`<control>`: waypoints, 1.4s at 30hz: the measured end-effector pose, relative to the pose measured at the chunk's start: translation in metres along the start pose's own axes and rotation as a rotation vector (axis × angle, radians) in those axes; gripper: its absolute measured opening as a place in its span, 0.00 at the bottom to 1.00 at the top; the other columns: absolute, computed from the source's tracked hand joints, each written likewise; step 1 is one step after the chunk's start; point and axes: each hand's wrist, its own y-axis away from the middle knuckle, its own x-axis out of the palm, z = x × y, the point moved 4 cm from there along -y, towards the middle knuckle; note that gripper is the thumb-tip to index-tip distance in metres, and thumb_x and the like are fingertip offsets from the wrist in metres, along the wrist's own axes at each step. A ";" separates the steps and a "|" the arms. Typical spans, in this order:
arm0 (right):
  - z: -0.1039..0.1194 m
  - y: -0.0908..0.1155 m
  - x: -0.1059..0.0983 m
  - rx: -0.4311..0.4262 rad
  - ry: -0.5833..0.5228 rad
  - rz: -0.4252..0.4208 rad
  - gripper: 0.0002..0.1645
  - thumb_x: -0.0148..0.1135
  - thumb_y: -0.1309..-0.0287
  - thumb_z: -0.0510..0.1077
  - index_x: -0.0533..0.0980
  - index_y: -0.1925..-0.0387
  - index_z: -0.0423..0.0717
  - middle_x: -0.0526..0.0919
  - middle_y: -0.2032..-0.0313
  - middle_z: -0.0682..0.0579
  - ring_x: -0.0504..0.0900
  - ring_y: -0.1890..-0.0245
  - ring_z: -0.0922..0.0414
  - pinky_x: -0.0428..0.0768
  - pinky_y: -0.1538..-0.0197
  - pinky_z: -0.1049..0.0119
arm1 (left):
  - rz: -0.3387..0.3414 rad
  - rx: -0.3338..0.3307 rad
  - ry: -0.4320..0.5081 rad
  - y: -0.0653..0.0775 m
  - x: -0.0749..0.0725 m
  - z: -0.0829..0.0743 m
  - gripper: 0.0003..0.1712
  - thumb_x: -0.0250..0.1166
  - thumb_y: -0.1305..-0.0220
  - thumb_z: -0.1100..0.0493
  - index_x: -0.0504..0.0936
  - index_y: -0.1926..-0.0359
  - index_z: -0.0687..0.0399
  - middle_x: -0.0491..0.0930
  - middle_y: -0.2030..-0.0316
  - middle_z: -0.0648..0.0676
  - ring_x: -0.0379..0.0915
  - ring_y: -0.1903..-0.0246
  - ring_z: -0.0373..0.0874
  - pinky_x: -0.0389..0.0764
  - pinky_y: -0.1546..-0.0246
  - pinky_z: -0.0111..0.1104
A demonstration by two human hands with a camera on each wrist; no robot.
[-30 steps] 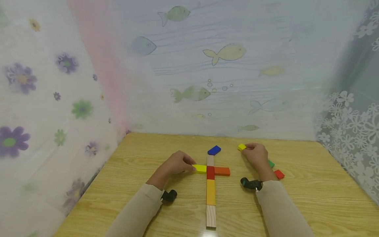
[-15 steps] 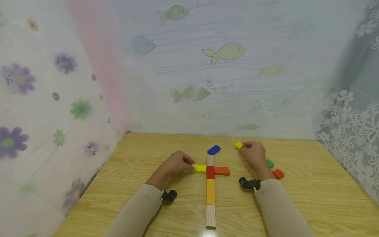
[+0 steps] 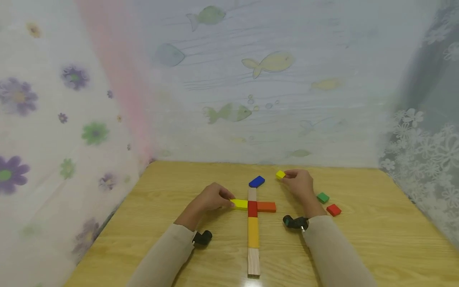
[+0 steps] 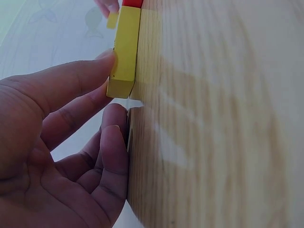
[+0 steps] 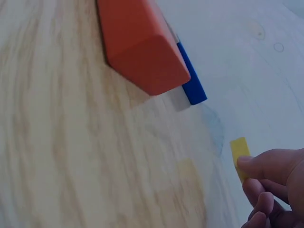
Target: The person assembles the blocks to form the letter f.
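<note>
My left hand pinches the outer end of a long yellow block, which lies on the table against a red block. In the left wrist view the thumb presses one side of that yellow block. My right hand holds a small yellow block between thumb and fingers, just above the table beyond the orange block. The right wrist view has the small yellow block under the thumb. A blue block with slanted ends lies at the top of the cross-shaped row.
Below the red block run an amber block and a plain wood block; another plain block sits above it. A green block and a small red block lie right of my right forearm. Printed curtains border the table.
My right hand has moved left with the small yellow block, nearer the blue block, uncovering the green block. The left hand stays on the long yellow block.
</note>
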 end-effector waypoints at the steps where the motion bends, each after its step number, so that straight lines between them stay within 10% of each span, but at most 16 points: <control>1: 0.000 -0.001 0.001 0.005 -0.002 0.007 0.25 0.71 0.38 0.46 0.83 0.42 0.41 0.87 0.49 0.42 0.81 0.46 0.45 0.80 0.44 0.55 | -0.002 -0.005 -0.001 0.001 0.000 0.001 0.11 0.78 0.41 0.55 0.92 0.56 0.49 0.87 0.61 0.48 0.78 0.66 0.44 0.83 0.64 0.34; 42: 0.016 -0.013 0.034 -0.124 0.112 0.172 0.22 0.70 0.37 0.40 0.82 0.42 0.38 0.88 0.50 0.41 0.82 0.46 0.44 0.79 0.37 0.48 | 0.000 0.001 0.016 0.000 -0.001 0.002 0.11 0.78 0.41 0.55 0.92 0.57 0.48 0.88 0.61 0.48 0.78 0.66 0.44 0.81 0.65 0.33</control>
